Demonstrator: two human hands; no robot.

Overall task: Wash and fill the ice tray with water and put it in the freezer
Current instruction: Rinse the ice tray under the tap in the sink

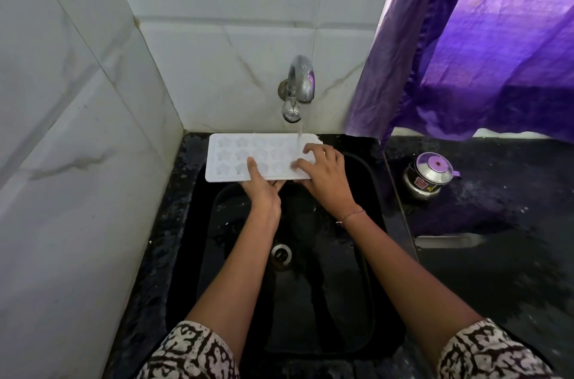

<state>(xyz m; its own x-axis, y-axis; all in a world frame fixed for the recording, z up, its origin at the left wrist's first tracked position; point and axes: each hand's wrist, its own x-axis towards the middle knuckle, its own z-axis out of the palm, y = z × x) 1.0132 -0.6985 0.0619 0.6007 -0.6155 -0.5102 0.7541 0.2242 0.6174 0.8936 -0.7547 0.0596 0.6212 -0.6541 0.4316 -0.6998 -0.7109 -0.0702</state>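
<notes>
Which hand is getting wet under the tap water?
The right hand, the one with the thin bracelet. Its fingers lie on top of the ice tray where the stream lands. The left hand grips the tray's near edge, away from the water.

- Home kitchen, washing corner
- Black sink (369, 192) sunk into a dark speckled stone counter (497, 270), drain (281, 254) in the basin floor
- Metal tap (298, 89) fixed to the wall, water running
- White marble-look tiles (77, 130) on two walls meeting in a corner
- Purple curtain (497, 52) hanging on the right
- Small steel pot (427, 176) with lid standing on the counter
</notes>
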